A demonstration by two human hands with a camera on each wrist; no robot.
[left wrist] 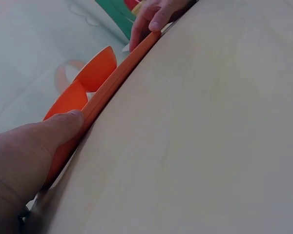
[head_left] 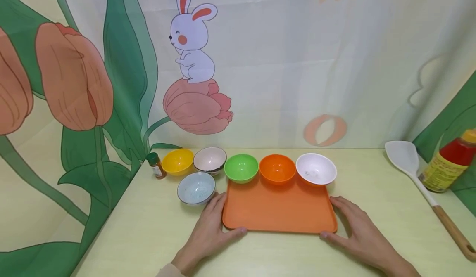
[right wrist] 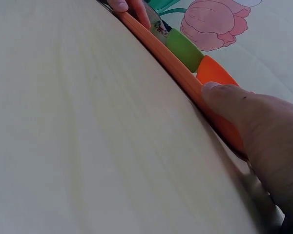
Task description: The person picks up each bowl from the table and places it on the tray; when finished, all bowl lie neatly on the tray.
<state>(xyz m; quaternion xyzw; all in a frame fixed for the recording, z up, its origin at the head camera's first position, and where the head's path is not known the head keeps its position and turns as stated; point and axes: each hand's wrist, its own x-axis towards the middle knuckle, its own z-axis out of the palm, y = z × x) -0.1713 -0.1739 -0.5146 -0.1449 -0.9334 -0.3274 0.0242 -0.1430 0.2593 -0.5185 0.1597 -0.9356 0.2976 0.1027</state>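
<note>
An orange tray (head_left: 279, 211) lies on the table, held at its two near corners. My left hand (head_left: 212, 231) grips the left corner, fingers along the side and thumb (left wrist: 68, 124) against the front rim. At the right corner my right hand (head_left: 358, 233) does the same, its thumb (right wrist: 224, 97) on the front rim. A green bowl (head_left: 241, 168), an orange bowl (head_left: 277, 169) and a white bowl (head_left: 316, 169) stand in a row, overlapping the tray's far edge in the head view. Close by my left fingertips sits a pale blue bowl (head_left: 196, 188).
Back left are a yellow bowl (head_left: 178, 162), a pinkish-white bowl (head_left: 210, 160) and a small green-capped jar (head_left: 155, 166). On the right lie a white spatula with a wooden handle (head_left: 451, 231) and a red sauce bottle with a yellow label (head_left: 444, 169). A printed curtain (head_left: 267, 62) hangs behind the table.
</note>
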